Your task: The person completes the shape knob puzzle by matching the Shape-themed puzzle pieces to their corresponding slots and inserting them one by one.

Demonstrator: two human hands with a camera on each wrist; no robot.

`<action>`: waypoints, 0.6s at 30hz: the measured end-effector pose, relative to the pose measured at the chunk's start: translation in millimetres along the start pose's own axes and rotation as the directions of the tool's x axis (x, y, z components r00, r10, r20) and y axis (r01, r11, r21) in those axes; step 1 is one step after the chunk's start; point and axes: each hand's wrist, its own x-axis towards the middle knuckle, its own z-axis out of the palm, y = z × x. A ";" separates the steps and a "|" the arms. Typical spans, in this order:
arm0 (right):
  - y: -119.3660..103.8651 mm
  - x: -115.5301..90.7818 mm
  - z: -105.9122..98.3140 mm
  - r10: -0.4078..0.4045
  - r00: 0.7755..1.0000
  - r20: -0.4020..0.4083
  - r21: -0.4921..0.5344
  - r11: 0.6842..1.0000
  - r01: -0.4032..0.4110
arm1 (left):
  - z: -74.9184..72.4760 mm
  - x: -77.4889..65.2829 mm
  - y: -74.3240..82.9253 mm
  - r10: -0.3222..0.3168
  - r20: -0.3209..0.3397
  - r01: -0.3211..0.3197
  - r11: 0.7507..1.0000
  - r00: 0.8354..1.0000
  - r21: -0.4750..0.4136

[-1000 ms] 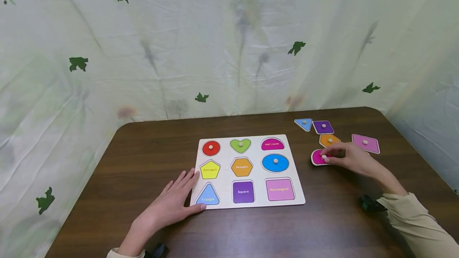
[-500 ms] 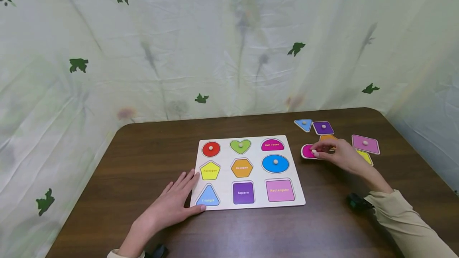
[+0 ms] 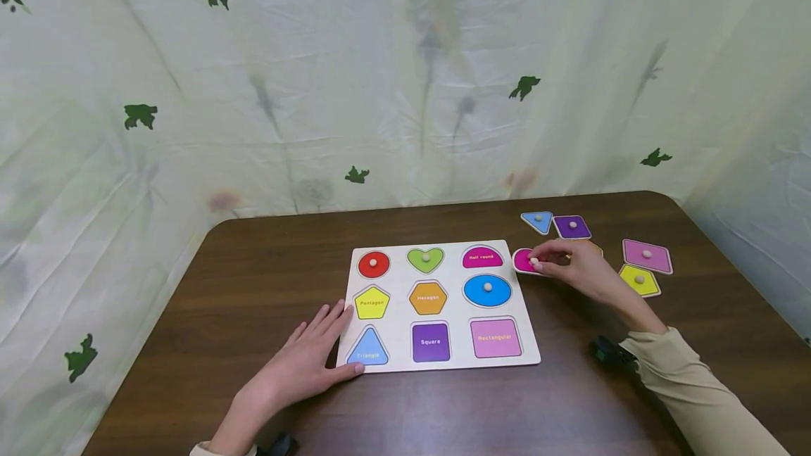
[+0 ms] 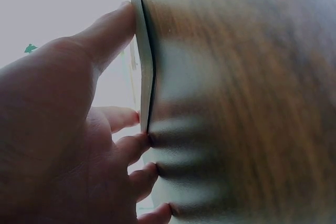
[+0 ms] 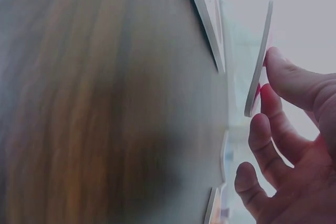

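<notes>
My right hand (image 3: 579, 273) pinches the small knob of a magenta half-round puzzle piece (image 3: 523, 260), just off the upper right edge of a white shape puzzle board (image 3: 398, 315). Seen from the right wrist, the piece (image 5: 259, 59) is raised off the table and tilted, the other fingers loosely bent below it. My left hand (image 3: 304, 361) rests at the board's left side, fingers spread, thumb on the near left corner. In the left wrist view its fingertips lie along the board's edge (image 4: 145, 72). A red circle (image 3: 374, 264), green heart (image 3: 425, 259) and blue oval (image 3: 487, 290), all knobbed, sit in the board.
Right of the board lie a blue triangle (image 3: 537, 221), purple square (image 3: 573, 227), pink rectangle (image 3: 647, 256) and yellow pentagon (image 3: 640, 280). An orange hexagon (image 3: 595, 248) is partly hidden behind my right hand. A patterned curtain (image 3: 380, 90) hangs behind the brown table (image 3: 279, 259).
My right hand has carried the half-round piece leftward and slightly away, from beside the loose pieces to the board's edge, uncovering the yellow pentagon. My left hand has stayed in place.
</notes>
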 end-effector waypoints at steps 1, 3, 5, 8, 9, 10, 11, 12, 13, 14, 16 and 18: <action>-0.8 1.5 1.4 0.003 1.000 0.000 0.010 1.000 -0.003 | 0.0 0.2 -0.1 0.000 0.000 0.000 1.000 1.000 0.000; -2.4 4.3 4.2 0.005 1.000 -0.002 0.023 1.000 -0.005 | 0.1 0.4 -0.3 -0.002 0.000 0.002 1.000 1.000 0.001; -4.0 6.8 7.2 0.010 1.000 -0.008 0.025 1.000 -0.010 | 0.3 0.4 -0.5 -0.003 0.003 0.003 1.000 1.000 0.000; -6.9 10.5 11.6 0.017 1.000 -0.019 0.027 0.999 -0.017 | 0.7 0.6 -0.4 -0.006 0.004 0.006 1.000 1.000 0.001; -8.1 11.4 12.6 0.018 1.000 -0.022 0.029 0.999 -0.018 | 0.7 0.7 -0.3 -0.006 0.004 0.006 1.000 1.000 0.001; -9.1 12.6 13.8 0.018 1.000 -0.024 0.036 0.999 -0.017 | 0.7 0.6 -0.2 -0.007 0.005 0.007 1.000 1.000 0.000; -9.8 14.0 15.2 0.021 0.999 -0.026 0.037 0.999 -0.020 | 0.7 0.7 0.0 -0.007 0.004 0.007 1.000 1.000 0.000; -10.7 15.5 16.5 0.026 0.999 -0.026 0.044 0.999 -0.024 | 0.5 0.6 0.2 -0.008 0.005 0.008 1.000 1.000 -0.002; -11.3 17.2 17.8 0.032 0.999 -0.025 0.046 0.998 -0.031 | 0.2 0.4 0.4 -0.008 0.005 0.008 1.000 1.000 -0.004; -11.5 19.1 19.1 0.034 0.999 -0.023 0.048 0.998 -0.033 | -0.1 0.3 0.7 -0.008 0.005 0.008 1.000 1.000 -0.006; -12.7 23.1 21.9 0.041 0.999 -0.015 0.052 0.998 -0.040 | -0.5 0.1 0.9 -0.009 0.006 0.009 1.000 1.000 -0.006; -14.2 27.2 24.5 0.042 0.999 -0.007 0.057 0.998 -0.041 | -0.6 0.2 0.9 -0.011 0.006 0.011 1.000 1.000 -0.006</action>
